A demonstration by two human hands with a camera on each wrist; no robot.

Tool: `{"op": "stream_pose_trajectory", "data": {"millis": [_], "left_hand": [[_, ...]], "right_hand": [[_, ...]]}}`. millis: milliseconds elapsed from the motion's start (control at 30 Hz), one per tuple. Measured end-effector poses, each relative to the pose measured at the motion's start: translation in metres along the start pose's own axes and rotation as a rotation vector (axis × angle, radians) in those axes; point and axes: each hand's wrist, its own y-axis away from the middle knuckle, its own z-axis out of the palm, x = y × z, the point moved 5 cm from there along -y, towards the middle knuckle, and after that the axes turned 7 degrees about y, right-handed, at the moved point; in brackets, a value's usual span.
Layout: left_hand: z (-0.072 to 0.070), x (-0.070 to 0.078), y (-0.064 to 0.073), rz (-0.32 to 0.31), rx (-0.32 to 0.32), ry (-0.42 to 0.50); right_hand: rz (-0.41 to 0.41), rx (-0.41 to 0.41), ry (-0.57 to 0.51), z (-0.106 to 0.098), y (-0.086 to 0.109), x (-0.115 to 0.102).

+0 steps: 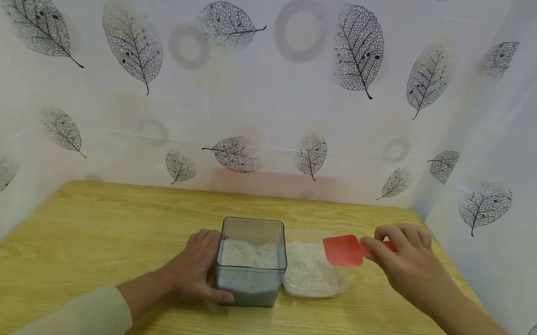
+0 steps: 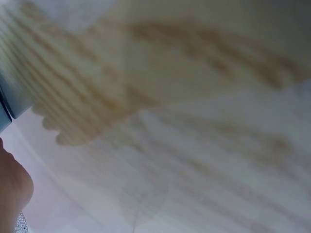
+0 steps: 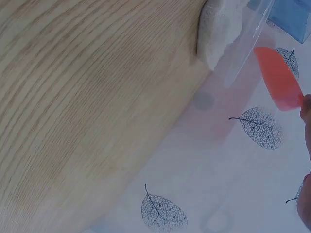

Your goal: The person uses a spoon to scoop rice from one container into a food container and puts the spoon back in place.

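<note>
A clear grey square container [image 1: 255,287], partly filled with white rice-like grains [image 1: 248,254], stands upright in the middle of the table. My left hand [image 1: 193,269] holds its left side, with the thumb along the lower front. To its right is a shallow clear tub [image 1: 344,282] heaped with similar white grains [image 1: 309,266]. Above the tub's right part, my right hand [image 1: 404,260] pinches the handle of a red scoop [image 1: 342,250]. In the right wrist view the scoop's blade [image 3: 279,80] shows edge-on; whether it carries grains I cannot tell.
The wooden table [image 1: 91,241] spreads out on both sides of the containers. A white leaf-print sheet [image 1: 256,100] hangs behind the table and along its sides.
</note>
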Motion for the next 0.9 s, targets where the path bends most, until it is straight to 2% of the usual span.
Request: {"op": "stream_pose_trajectory", "data": {"millis": [200,433,600,900], "left_hand": [[0.001,-0.002,0.001,-0.015,-0.01,0.008],[0.001,-0.003,0.0,-0.013,-0.01,0.004],[0.001,-0.001,-0.002,-0.01,-0.012,0.007],[0.002,-0.005,0.0,-0.012,-0.009,0.002]], "right_hand": [[0.038,-0.059,-0.002,0.033,-0.007,-0.008],[-0.048,-0.102,0.017,0.056,-0.017,-0.029],[-0.03,-0.095,-0.001,0.061,-0.023,-0.034],[0.012,-0.076,0.017,0.053,-0.031,-0.025]]}}
